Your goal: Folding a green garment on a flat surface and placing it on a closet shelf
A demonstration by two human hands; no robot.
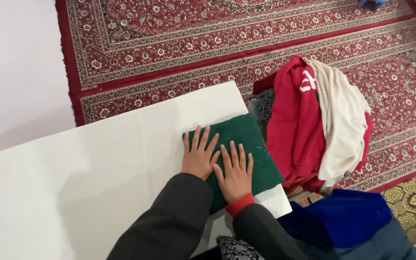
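Observation:
A folded dark green cloth [253, 144] lies at the right end of a white table [87, 178]. Both of my hands rest flat on it, side by side, fingers spread and pointing away from me. My left hand [199, 154] covers the cloth's left edge, partly on the table. My right hand [236, 172] presses on the cloth's middle. Neither hand grips anything. I wear dark sleeves, with a red cuff showing at the right wrist.
A pile of clothes sits right of the table: a red garment [294, 125], a cream one [345, 125] and a grey one [262, 107]. A blue cloth [347, 216] lies near my right side. A red patterned carpet [208, 43] covers the floor beyond.

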